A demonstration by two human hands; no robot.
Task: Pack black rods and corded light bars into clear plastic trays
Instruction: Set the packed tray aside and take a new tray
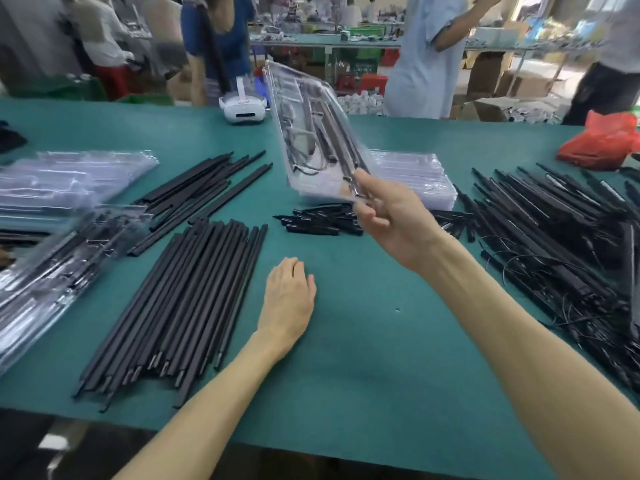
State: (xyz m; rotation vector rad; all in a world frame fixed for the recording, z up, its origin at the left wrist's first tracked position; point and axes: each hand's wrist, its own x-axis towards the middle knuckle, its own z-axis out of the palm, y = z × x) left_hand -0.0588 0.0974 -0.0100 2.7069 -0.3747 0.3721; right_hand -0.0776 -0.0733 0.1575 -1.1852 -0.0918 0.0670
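While the left hand (287, 299) rests flat with relaxed fingers (288, 268) on the green counter (363, 375) beside loose black rods (180, 306), the right hand (391, 220) pinches a filled clear tray (311, 133), raised and tilted.

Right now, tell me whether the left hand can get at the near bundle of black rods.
Probably yes. The left hand rests open on the green mat just beside the black rods, with only bare mat between them. The right hand holds a filled tray up, clear of that path.
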